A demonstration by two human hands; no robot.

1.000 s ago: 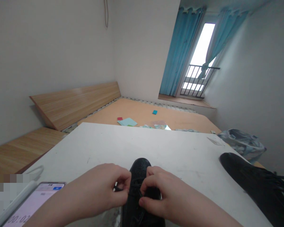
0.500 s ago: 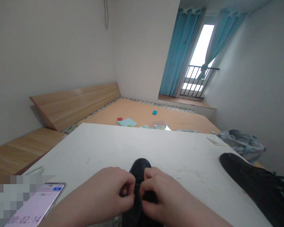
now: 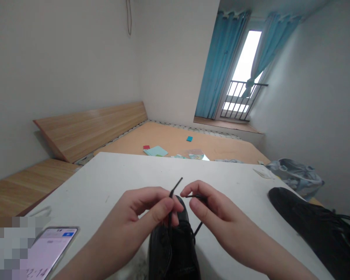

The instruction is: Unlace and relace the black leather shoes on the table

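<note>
A black lace-up shoe (image 3: 182, 249) lies on the white table in front of me, its toe pointing away. Above its toe, my left hand (image 3: 151, 217) pinches one end of a black shoelace (image 3: 177, 185), whose tip sticks up past the fingers. My right hand (image 3: 216, 214) holds the other lace end between thumb and fingers, with its tip pointing left toward the left hand. From the right hand this lace runs down to the right side of the shoe. My hands are slightly apart, and part of the shoe's toe is hidden behind the left fingers.
Another black shoe (image 3: 312, 225) lies at the right of the white table (image 3: 128, 171). A phone (image 3: 52, 249) showing a timer is at the left. Behind the table, a bed (image 3: 175, 132) bears cards and packets. A bag-like container (image 3: 297, 175) stands beyond the right edge.
Both hands have risen from low over the shoe and moved slightly apart. The two lace ends now show in the fingers, and more of the shoe's upper is visible.
</note>
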